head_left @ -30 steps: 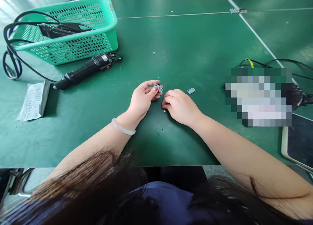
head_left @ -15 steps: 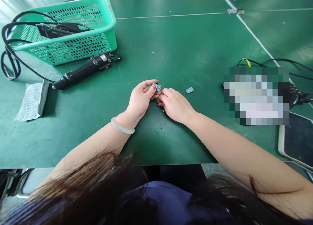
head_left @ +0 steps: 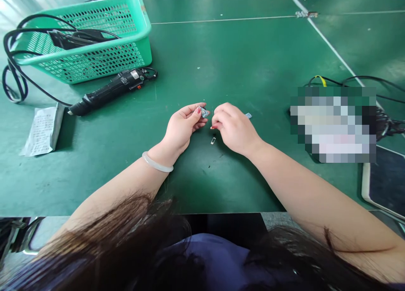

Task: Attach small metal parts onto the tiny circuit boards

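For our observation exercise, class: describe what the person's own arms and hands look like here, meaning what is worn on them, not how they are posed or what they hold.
Both forearms are bare, with no sleeves or gloves showing. The left hand has red-painted nails, and a smooth, pale, translucent bangle circles its wrist. The right hand also shows a red nail; its wrist carries no band or watch.

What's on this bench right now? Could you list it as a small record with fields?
surface: green table
left hand: pinches a small grey part
right hand: curled beside it, contents hidden
below the hands: tiny metal piece
left side: electric screwdriver, green basket with cables, folded paper
left wrist: pale bangle
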Available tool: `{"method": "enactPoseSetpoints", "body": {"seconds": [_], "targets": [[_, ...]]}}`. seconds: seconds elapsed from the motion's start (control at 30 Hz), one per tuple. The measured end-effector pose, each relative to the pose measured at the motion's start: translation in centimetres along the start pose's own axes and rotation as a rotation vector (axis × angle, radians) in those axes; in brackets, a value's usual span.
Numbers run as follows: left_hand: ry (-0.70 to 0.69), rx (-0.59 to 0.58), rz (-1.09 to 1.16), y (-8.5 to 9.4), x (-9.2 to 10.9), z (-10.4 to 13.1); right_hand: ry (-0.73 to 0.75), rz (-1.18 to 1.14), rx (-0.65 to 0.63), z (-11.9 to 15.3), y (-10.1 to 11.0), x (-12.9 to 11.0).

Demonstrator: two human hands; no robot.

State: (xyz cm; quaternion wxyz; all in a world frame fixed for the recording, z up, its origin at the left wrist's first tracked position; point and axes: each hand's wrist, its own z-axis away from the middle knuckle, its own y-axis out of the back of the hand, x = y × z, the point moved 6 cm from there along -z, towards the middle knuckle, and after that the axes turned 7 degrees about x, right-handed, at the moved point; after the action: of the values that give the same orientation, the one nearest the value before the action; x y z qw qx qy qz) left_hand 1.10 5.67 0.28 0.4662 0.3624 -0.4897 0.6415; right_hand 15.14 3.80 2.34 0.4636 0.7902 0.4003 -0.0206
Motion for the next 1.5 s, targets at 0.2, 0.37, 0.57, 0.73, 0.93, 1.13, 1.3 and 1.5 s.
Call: {"method": "enactPoseSetpoints", "body": {"seconds": [0.2,0.37,0.57,0.73,0.93,1.13,1.3,1.5], "targets": [[0.238,-0.328,0.036,-2.0,-0.9,1.6,0.019,-0.150,0.244,-0.2,3.5,-0.7],[0.260,-0.455,0.059,-2.3,-1.2,2.2,0.030,-0.172,0.226,-0.2,3.7,-1.4],[0.259,-0.497,0.058,-2.2,-1.1,2.3,0.053,-0.144,0.231,-0.1,3.8,-1.7],[0.258,-0.540,0.078,-2.3,-1.3,2.3,0.099,-0.156,0.220,-0.2,3.8,-2.3],[0.250,-0.511,0.036,-2.2,-1.4,2.1,0.088,-0.140,0.202,-0.2,3.6,-2.0],[0.241,-0.332,0.065,-1.7,-1.1,1.5,0.006,-0.098,0.322,0.3,4.5,-1.2],[0.105,-0.033,0.064,-0.3,-0.5,0.5,-0.226,-0.073,0.078,0.7,3.0,0.9],[0.056,0.028,0.031,0.1,-0.4,0.3,-0.386,-0.072,-0.255,1.3,0.0,1.8]]}}
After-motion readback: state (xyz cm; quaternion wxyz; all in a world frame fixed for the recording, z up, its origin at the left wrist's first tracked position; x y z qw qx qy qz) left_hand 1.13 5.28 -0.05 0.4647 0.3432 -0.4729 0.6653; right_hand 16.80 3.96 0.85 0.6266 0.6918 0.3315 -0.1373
